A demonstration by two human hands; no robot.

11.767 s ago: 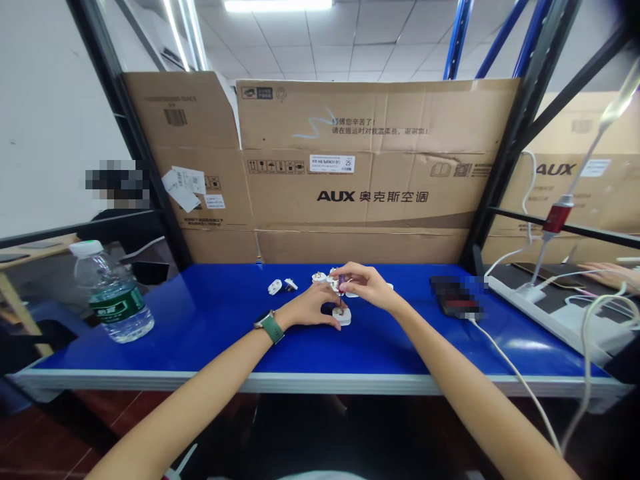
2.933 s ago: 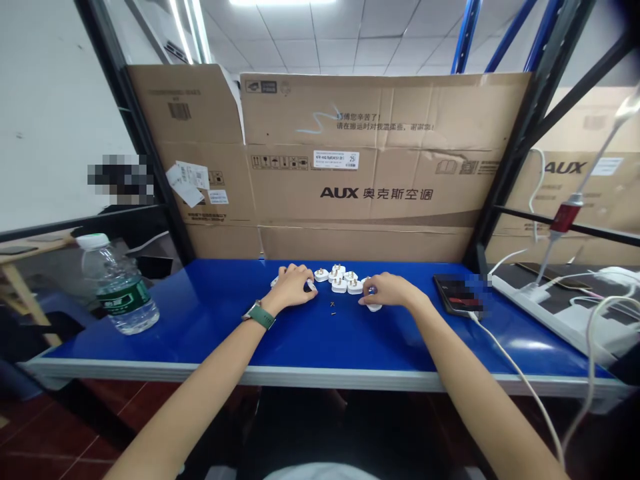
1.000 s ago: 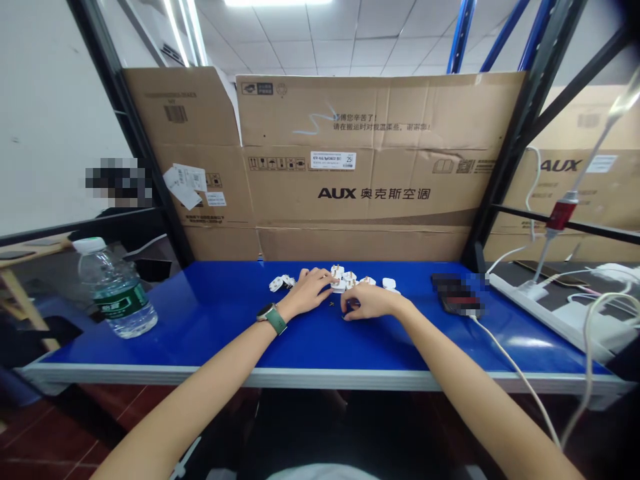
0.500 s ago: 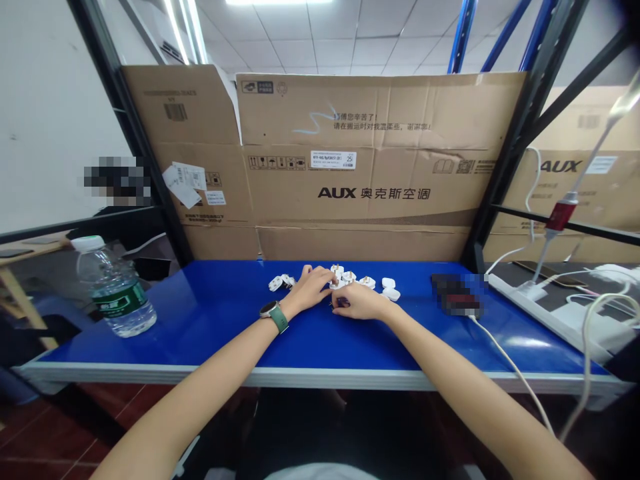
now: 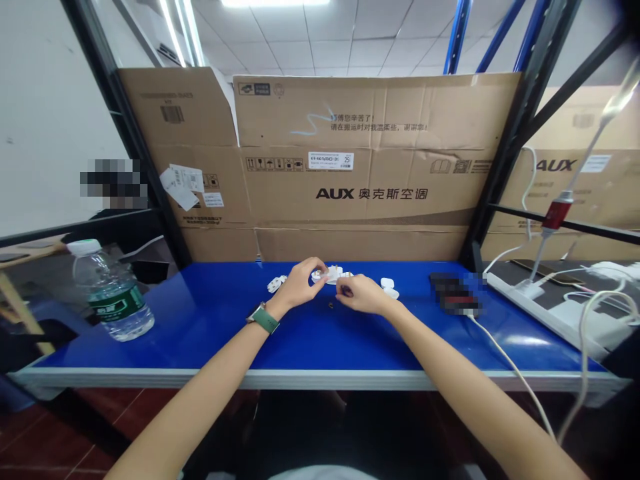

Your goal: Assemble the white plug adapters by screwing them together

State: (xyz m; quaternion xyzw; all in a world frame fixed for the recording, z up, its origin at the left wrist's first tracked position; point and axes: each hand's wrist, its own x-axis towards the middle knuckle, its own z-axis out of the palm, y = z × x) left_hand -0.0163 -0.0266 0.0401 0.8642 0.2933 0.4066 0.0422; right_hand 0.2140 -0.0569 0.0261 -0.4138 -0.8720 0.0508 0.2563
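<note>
My left hand (image 5: 299,283) is raised a little over the blue table (image 5: 210,320) and pinches a white plug part (image 5: 320,274) between thumb and fingers. My right hand (image 5: 361,294) is closed in a pinch just right of it, on something too small to name. A small dark screw (image 5: 330,305) lies on the table below the hands. More white plug parts (image 5: 387,287) lie behind my right hand, and another white plug piece (image 5: 274,284) lies left of my left hand. A green-strapped watch (image 5: 263,319) is on my left wrist.
A water bottle (image 5: 111,293) stands at the table's left. A dark phone (image 5: 453,292) with a white cable lies at the right, beside a white power strip (image 5: 545,313). Cardboard boxes (image 5: 370,167) wall off the back. A person sits beyond the left frame.
My left hand has lifted a white plug part off the table. My right hand moved up from the screws toward it, closed in a pinch.
</note>
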